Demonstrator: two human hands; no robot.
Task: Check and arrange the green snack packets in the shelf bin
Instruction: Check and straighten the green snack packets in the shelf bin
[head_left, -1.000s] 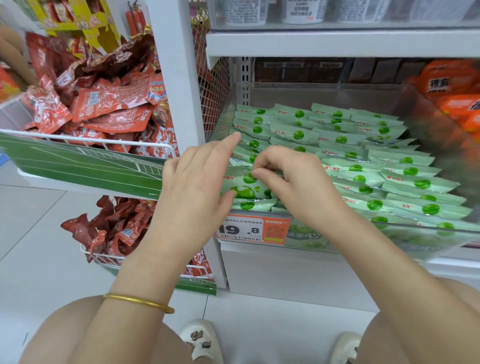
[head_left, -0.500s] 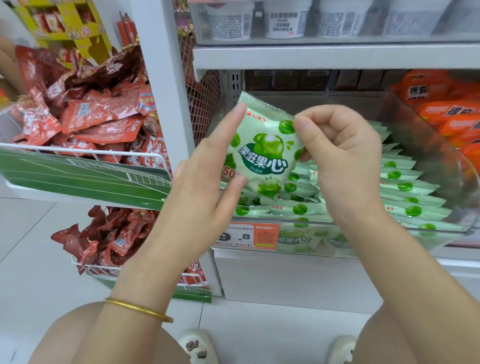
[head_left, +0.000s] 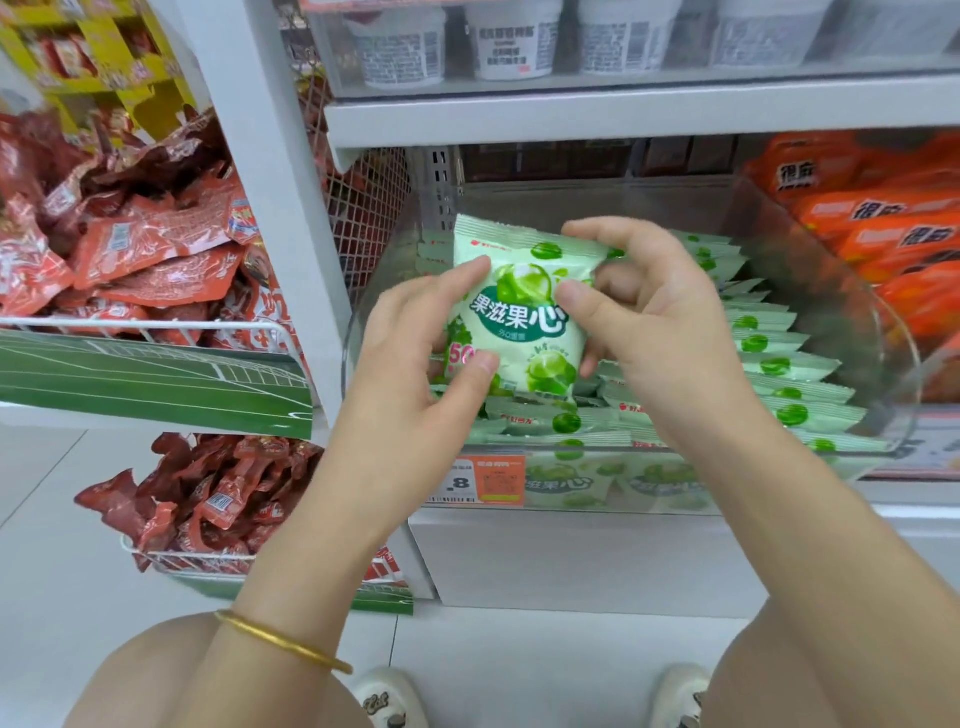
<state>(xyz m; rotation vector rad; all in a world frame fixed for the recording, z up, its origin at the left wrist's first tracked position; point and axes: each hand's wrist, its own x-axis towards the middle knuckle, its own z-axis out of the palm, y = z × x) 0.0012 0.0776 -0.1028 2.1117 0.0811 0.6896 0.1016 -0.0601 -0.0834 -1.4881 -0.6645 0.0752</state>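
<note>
A pale green snack packet (head_left: 519, 312) with green fruit pictures is held upright, front facing me, above the clear shelf bin (head_left: 878, 332). My left hand (head_left: 415, 374) pinches its left edge between thumb and fingers. My right hand (head_left: 660, 322) grips its right side, thumb on the front and fingers curled behind the top corner. Below and to the right, several more green packets (head_left: 779, 364) lie in overlapping rows inside the bin.
Wire baskets of red snack packs (head_left: 150, 260) hang at the left, one more red pile (head_left: 218, 499) lower down. Orange packs (head_left: 883, 223) fill the bin at the right. White cups (head_left: 504, 41) stand on the shelf above. A price tag (head_left: 483, 480) fronts the bin.
Both hands picked one green packet out of the bin's front and raised it upright. Since half a second ago it has shifted a little lower and my right thumb moved onto its front.
</note>
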